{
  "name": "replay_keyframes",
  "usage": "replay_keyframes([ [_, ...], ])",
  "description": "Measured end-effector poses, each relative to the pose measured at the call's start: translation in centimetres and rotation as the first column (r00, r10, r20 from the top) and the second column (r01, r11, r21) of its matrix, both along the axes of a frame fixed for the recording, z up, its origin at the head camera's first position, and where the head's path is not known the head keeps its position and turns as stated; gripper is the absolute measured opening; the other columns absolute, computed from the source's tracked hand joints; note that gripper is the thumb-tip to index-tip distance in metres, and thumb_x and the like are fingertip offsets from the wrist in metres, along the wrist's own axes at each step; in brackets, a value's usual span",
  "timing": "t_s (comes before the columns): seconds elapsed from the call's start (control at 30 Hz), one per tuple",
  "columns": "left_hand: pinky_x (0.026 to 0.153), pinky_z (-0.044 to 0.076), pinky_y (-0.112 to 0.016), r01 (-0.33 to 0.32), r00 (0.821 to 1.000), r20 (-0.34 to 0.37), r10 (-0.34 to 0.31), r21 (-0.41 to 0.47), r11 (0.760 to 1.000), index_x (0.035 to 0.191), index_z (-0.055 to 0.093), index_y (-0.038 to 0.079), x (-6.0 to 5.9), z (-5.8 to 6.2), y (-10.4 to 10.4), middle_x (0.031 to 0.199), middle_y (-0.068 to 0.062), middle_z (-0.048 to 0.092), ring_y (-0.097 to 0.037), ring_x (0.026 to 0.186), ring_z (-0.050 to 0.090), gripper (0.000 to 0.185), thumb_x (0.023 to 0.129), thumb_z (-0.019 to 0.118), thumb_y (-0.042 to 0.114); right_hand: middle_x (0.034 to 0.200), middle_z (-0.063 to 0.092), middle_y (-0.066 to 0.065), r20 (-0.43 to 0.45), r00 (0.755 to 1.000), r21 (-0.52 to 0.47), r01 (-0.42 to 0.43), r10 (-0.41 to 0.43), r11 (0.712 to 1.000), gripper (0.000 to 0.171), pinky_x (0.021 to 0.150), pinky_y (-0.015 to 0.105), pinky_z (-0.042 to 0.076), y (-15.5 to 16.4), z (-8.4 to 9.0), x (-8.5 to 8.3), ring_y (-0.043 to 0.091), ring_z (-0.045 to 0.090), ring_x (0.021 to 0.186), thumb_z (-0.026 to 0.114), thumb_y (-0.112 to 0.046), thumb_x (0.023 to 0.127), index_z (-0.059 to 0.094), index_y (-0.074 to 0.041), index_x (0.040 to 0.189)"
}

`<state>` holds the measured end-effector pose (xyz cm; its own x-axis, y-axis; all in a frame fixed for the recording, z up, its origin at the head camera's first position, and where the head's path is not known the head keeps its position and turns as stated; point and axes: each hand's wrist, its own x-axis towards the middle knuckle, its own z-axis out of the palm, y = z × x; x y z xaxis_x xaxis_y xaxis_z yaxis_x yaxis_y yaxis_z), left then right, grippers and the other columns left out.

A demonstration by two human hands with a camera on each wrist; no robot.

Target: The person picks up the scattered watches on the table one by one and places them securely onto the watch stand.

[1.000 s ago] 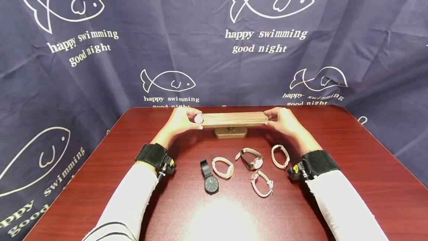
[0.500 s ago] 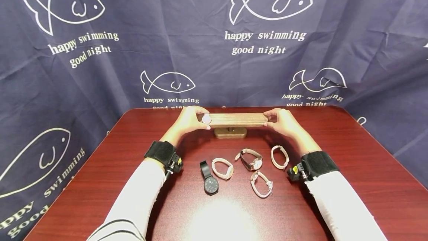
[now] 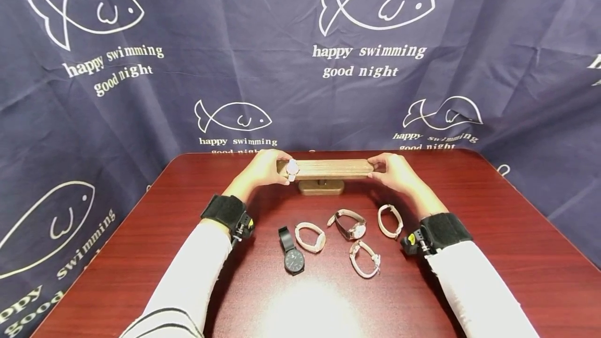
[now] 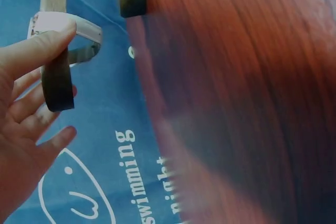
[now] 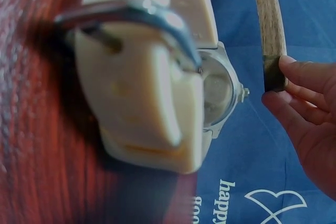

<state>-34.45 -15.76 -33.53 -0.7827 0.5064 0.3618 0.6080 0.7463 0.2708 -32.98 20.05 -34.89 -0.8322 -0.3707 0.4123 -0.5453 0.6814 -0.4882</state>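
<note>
A wooden watch stand with a horizontal bar [image 3: 333, 169] stands at the back of the table. Round the bar's left part loops a white-strapped watch [image 3: 292, 167], its dial facing me. My left hand [image 3: 264, 169] pinches this watch at the bar; in the left wrist view the thumb [image 4: 55, 39] presses on the white strap [image 4: 86, 27] while the other fingers lie behind the bar's end. At the opposite end, my right hand [image 3: 393, 172] grips the bar tip between thumb and fingers, also visible in the right wrist view, where the wooden end [image 5: 274, 72] shows.
Several watches lie in front of the stand: a black one [image 3: 294, 261], a cream-strapped one [image 3: 317, 244], a brown-strapped one [image 3: 358, 230] and pale ones. A cream strap with a metal buckle [image 5: 142, 82] looms close in the right wrist view. A blue printed cloth [image 3: 300, 67] hangs behind.
My left hand has slid rightward along the bar, moving the white-strapped watch inward from the left end. More of its strap shows now. My right hand keeps its grip on the bar's end.
</note>
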Motion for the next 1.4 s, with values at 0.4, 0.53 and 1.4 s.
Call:
replay_keyframes([
  [0.4,0.083,0.05,-0.038,-0.012,0.999,-0.04,0.011,-0.01,1.0,0.107,0.07,0.0,-0.2,-0.1,0.7,0.098,-0.011,0.071,-0.024,0.089,0.064,0.055,0.059,0.09,0.016,0.094,0.069,0.023,0.003,1.0,-0.015,0.001,0.0,1.0,0.034,0.08,0.047,0.053,0.1,0.1,0.1,0.035,0.067,0.088,0.075,0.0,0.079,0.065,0.013,0.109],
  [0.53,0.084,0.05,-0.038,0.0,0.999,-0.046,0.0,-0.008,1.0,0.107,0.07,0.0,-0.2,-0.2,1.1,0.099,-0.011,0.071,-0.024,0.09,0.065,0.055,0.059,0.09,0.017,0.094,0.069,0.023,-0.002,1.0,-0.009,-0.006,0.006,1.0,0.033,0.081,0.048,0.052,0.1,0.0,0.0,0.035,0.067,0.088,0.075,0.001,0.079,0.065,0.013,0.109],
  [1.4,0.088,0.05,-0.036,0.028,0.999,-0.045,-0.029,-0.026,0.999,0.111,0.066,0.002,-0.5,-0.7,5.0,0.105,-0.011,0.071,-0.025,0.097,0.066,0.055,0.065,0.088,0.023,0.096,0.069,0.025,0.015,1.0,-0.023,-0.006,0.006,1.0,0.034,0.082,0.049,0.053,-0.1,-0.1,0.1,0.036,0.067,0.088,0.074,0.002,0.079,0.065,0.014,0.109],
])
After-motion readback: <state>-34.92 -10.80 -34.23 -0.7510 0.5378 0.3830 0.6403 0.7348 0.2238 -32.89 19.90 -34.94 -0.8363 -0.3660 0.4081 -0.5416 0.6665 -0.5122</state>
